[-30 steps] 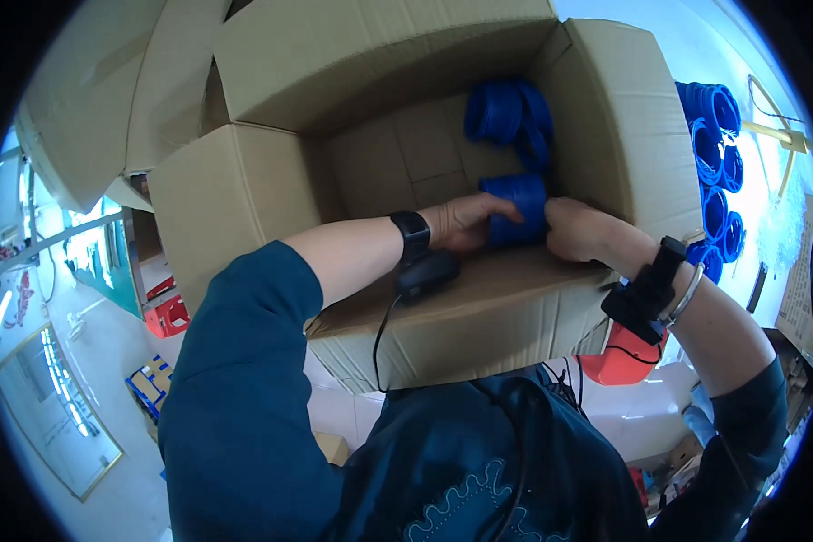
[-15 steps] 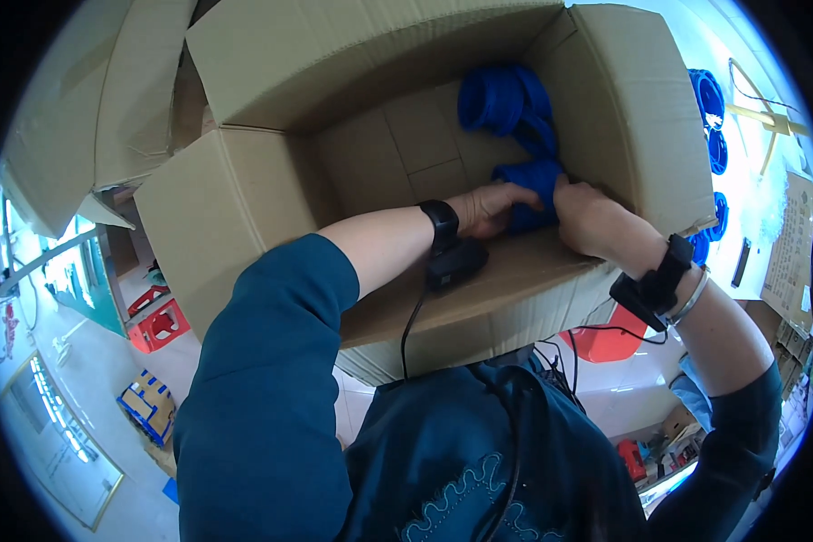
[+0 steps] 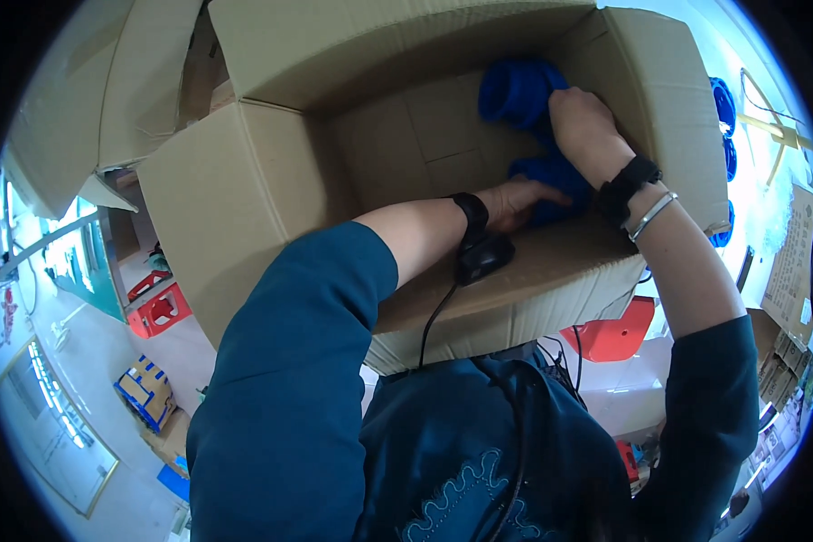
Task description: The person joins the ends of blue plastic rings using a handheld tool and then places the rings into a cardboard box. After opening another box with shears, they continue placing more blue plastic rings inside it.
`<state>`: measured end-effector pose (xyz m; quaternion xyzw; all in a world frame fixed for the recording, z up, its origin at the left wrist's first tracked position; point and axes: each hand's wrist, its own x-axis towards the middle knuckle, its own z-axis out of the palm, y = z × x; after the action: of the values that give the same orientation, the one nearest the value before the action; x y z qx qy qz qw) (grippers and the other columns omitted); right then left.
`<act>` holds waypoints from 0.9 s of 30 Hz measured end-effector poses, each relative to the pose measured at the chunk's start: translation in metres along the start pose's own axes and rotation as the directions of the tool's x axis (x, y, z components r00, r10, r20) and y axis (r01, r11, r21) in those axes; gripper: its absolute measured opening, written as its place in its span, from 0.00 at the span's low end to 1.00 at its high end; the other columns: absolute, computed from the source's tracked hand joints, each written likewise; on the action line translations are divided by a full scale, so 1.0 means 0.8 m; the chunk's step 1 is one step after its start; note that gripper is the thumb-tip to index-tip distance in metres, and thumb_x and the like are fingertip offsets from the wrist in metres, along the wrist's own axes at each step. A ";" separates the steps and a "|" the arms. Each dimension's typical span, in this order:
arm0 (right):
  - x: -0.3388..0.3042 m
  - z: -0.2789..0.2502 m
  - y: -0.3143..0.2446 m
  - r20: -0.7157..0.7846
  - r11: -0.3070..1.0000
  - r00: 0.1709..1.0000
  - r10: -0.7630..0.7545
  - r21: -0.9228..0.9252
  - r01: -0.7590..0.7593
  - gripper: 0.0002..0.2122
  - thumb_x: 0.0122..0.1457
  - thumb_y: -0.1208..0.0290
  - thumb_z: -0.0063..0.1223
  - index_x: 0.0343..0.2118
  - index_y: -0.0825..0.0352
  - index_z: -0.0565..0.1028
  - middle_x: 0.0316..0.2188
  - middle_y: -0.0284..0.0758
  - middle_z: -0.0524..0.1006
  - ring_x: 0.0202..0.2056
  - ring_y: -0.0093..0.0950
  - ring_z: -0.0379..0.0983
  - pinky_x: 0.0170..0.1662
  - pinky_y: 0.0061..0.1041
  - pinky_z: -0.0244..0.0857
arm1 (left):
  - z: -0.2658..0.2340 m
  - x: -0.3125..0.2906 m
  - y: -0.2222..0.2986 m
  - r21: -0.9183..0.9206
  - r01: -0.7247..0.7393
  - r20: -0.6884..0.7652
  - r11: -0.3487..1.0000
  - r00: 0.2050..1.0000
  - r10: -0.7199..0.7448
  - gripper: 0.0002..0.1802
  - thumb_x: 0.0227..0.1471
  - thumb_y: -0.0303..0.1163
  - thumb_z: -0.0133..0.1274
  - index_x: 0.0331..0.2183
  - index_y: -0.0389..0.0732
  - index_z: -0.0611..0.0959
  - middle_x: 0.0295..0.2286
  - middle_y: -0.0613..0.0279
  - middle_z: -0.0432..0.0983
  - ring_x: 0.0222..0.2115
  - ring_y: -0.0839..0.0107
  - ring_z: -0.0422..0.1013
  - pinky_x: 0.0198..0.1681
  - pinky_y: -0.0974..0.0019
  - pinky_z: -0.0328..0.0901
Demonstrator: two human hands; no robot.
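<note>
Inside the open cardboard box point(image 3: 271, 172), two groups of blue ring-shaped rolls lie along the right side. My left hand point(image 3: 513, 200) grips the near blue roll point(image 3: 544, 170), its thumb across the roll and its other fingers partly hidden. Farther back, my right hand point(image 3: 587, 131) is closed at the right edge of the far blue rolls point(image 3: 515, 90). Its fingertips are mostly out of sight behind the hand, against the blue material. Both wrists wear black straps, and a small black device point(image 3: 485, 259) sits at the left one.
Another cardboard box point(image 3: 149, 81) stands at the left. Red plastic stools point(image 3: 160, 307) point(image 3: 616, 332) are on the floor at both sides. More blue rings point(image 3: 723, 107) hang beyond the box's right wall. A black cable point(image 3: 434, 318) runs from the left wrist over the box's near edge.
My right hand has moved away from the near roll, up to the far rolls. My left hand stays on the near roll. The whole view has shifted slightly.
</note>
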<state>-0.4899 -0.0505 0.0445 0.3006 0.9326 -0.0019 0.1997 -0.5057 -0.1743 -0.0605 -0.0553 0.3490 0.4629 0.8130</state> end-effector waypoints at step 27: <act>0.004 -0.038 -0.001 -0.057 0.988 0.992 -0.116 0.098 0.121 0.08 0.56 0.71 0.50 0.32 0.70 0.78 0.36 0.50 0.77 0.40 0.45 0.75 0.43 0.38 0.71 | -0.013 0.021 -0.009 0.067 -0.084 0.109 0.994 0.991 0.076 0.33 0.41 0.31 0.64 0.50 0.40 0.72 0.49 0.58 0.70 0.57 0.64 0.57 0.60 0.60 0.48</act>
<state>-0.5041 -0.0457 0.0715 0.2541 0.9524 -0.0532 0.1598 -0.5000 -0.1703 -0.0803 0.0126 0.3236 0.4845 0.8127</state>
